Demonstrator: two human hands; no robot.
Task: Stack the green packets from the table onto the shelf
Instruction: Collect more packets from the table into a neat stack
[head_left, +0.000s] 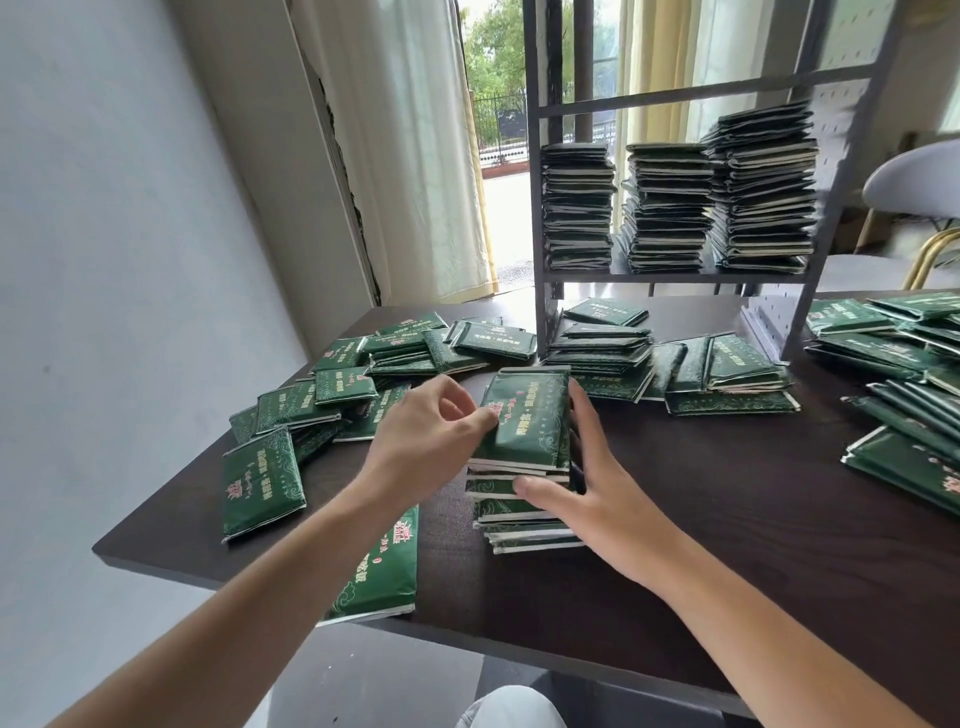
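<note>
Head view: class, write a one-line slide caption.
Both hands square a stack of green packets before the shelf.

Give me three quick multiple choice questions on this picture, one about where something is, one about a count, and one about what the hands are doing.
1. Where is the small pile of packets that both hands are on?
A. on the dark table
B. on the shelf
C. on the chair

2. How many packet stacks stand on the shelf?
A. one
B. three
C. five

3. What is the right hand doing?
A. hanging off the table
B. lying against the pile's side
C. holding the curtain

Answers: 1 A, the pile sits on the table near its front. 2 B, three stacks stand side by side. 3 B, its fingers run along the pile's right side, while the left hand touches the top packet.
</note>
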